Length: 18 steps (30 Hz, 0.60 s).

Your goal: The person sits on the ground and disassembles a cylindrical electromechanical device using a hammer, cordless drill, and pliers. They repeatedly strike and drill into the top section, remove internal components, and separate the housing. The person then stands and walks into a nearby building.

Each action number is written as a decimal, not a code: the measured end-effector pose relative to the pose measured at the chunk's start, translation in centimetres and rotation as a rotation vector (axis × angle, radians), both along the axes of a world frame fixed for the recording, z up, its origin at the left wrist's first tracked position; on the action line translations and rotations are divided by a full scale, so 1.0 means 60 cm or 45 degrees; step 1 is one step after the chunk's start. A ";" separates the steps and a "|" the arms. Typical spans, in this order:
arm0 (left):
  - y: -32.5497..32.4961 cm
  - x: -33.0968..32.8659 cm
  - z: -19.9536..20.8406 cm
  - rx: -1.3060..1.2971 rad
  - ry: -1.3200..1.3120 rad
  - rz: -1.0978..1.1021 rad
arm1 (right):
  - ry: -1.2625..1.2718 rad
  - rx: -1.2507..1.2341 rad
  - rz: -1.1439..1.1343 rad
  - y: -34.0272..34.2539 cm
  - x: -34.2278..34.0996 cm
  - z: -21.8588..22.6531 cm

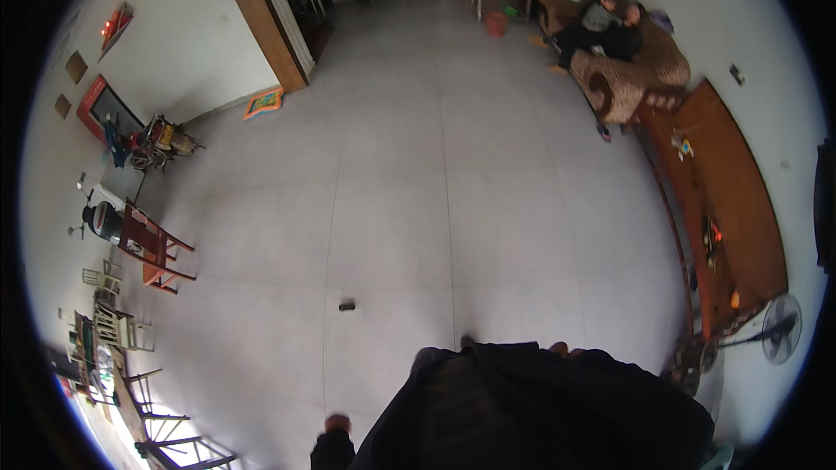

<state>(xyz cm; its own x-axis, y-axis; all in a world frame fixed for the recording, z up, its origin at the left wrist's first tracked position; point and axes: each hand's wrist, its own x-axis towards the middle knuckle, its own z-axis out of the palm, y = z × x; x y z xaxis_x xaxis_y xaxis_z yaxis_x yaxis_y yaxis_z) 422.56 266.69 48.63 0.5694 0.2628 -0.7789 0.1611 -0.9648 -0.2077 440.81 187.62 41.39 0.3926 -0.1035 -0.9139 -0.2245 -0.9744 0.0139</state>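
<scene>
My left hand hangs low beside my body, past the cuff of a dark sleeve. It is small and blurred, and its fingers cannot be made out. Of my right hand only a bit of skin shows past the front of my dark jacket; the jacket hides the rest. Neither hand visibly touches anything apart from my clothes. On the grey tiled floor, ahead of my left hand, lies a small black object whose kind I cannot tell. A dark shoe tip pokes out under the jacket.
Along the left wall stand a red-brown wooden chair, a motorbike and several pale chairs. At right, a long wooden bench adjoins a patterned sofa where people sit. A fan stands near right. Far off is a red bin.
</scene>
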 end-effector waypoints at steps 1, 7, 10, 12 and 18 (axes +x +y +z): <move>-0.001 0.002 -0.008 -0.014 0.215 0.014 | -0.077 0.016 0.055 0.034 0.107 0.000; 0.088 0.273 -0.073 -0.170 0.325 0.495 | -0.546 0.088 0.044 0.270 0.703 -0.008; 0.202 0.553 -0.085 -0.121 0.286 0.362 | -0.575 0.089 0.034 0.357 0.916 -0.020; 0.284 0.780 -0.063 -0.024 0.268 0.207 | -0.319 0.053 0.048 0.411 0.995 -0.035; 0.506 1.540 0.094 -0.475 -1.124 0.536 | -0.236 0.174 -0.080 0.515 1.230 -0.036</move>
<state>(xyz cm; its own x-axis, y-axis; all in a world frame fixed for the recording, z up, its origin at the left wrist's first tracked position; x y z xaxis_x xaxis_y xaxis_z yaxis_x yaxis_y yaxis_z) 514.96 297.05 54.29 0.8935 0.4005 -0.2033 0.4486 -0.7740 0.4468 514.62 218.53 39.23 0.5519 -0.0133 -0.8338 -0.2710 -0.9485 -0.1643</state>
